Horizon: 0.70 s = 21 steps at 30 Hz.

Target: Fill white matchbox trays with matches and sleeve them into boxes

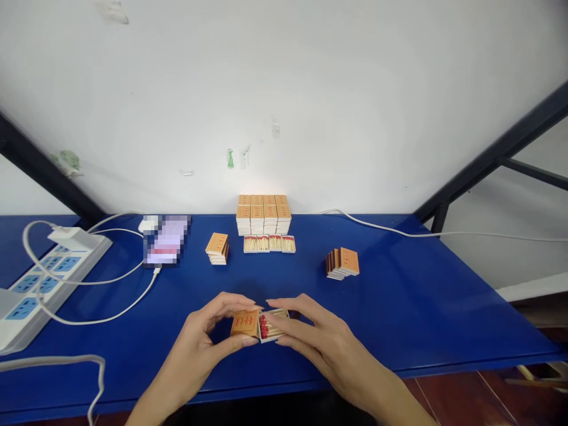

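My left hand (208, 337) is closed around the orange matchbox sleeve (245, 323), thumb at the near edge and fingers at the far edge. Beside it, my right hand (317, 334) grips the white matchbox tray (268, 340), with a finger lying over the red-tipped matches (265, 327) inside. The tray's red-tipped end meets the sleeve's right opening; I cannot tell if it reaches inside. Beyond the hands, several open trays of matches (268, 244) sit in a row before a stacked block of matchboxes (264, 214).
A small matchbox stack (217, 248) stands left of centre and another leaning stack (342, 262) on the right. On the left lie a phone (166, 239), a white power strip (48, 284) and looping cables. The blue table (399, 307) ends at a white wall (310, 89).
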Each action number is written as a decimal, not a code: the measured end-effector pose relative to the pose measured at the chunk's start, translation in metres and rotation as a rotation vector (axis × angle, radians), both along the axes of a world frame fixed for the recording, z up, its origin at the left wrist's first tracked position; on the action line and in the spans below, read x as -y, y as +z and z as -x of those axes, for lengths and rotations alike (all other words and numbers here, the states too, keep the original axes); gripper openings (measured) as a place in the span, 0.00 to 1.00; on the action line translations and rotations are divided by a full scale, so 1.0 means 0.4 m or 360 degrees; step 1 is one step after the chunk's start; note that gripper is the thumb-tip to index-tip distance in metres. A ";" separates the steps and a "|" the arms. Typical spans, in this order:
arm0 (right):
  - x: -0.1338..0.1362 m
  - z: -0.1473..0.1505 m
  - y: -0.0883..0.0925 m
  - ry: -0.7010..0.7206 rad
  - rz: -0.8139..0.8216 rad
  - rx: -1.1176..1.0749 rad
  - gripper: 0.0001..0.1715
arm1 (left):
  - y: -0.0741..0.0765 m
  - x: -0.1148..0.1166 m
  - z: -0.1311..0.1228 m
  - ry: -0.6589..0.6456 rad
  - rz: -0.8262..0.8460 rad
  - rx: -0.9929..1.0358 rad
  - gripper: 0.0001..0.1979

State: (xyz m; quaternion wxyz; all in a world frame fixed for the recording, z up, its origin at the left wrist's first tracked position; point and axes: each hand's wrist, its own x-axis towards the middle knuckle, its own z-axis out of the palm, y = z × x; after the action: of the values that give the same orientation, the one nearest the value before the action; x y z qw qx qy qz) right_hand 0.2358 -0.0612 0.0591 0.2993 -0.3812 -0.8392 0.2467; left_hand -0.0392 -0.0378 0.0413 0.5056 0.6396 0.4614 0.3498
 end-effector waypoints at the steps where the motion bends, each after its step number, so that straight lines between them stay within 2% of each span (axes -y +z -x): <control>1: 0.000 -0.002 0.005 0.0021 -0.0004 0.0016 0.21 | 0.005 0.001 -0.001 -0.0028 0.0023 0.0012 0.16; 8: 0.016 -0.005 0.001 0.0032 -0.0239 0.0205 0.24 | 0.025 0.000 -0.002 -0.0193 0.0155 0.0033 0.17; 13: 0.029 0.002 -0.014 0.0038 -0.0239 0.0318 0.26 | 0.033 -0.006 0.002 -0.0291 0.0219 -0.0009 0.23; 18: 0.052 0.022 -0.052 -0.0044 -0.0350 0.0334 0.31 | 0.036 -0.003 -0.010 -0.0271 0.0193 -0.0077 0.26; 21: 0.063 0.031 -0.064 -0.0058 -0.0386 0.0294 0.32 | 0.031 0.005 -0.020 -0.0286 0.0234 0.0050 0.25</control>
State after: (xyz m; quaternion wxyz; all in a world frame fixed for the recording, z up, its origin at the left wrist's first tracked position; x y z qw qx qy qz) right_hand 0.2235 -0.0864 0.0335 0.2690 -0.3784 -0.8798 0.1019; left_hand -0.0311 -0.0400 0.0536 0.5876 0.6340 0.4188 0.2782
